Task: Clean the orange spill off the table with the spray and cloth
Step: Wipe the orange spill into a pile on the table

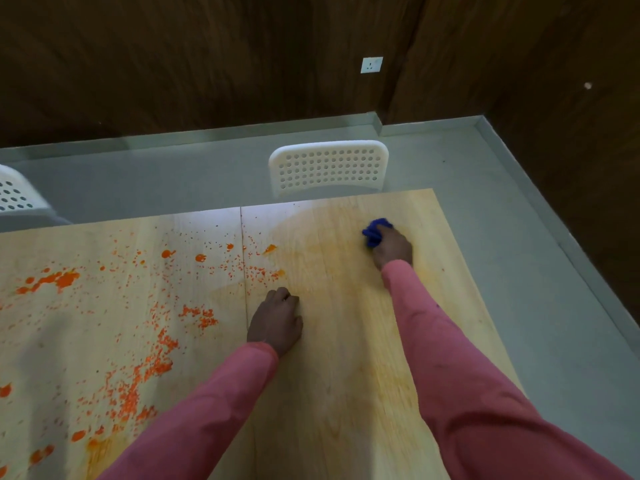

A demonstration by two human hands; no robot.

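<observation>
Orange spill (62, 279) covers the left half of the light wooden table (346, 393) in blots and fine specks, reaching the seam near the middle. The right half carries only a faint orange smear. My right hand (393, 249) grips a bunched blue cloth (375, 231) and holds it against the table near the far right edge. My left hand (277, 320) rests on the tabletop just right of the seam, with its fingers curled under and nothing in it. No spray bottle is in view.
A white perforated chair (329, 167) stands behind the table's far edge. Another white chair (15, 195) shows at the left border. Grey floor (519, 202) runs along the table's right side, with dark wooden walls beyond.
</observation>
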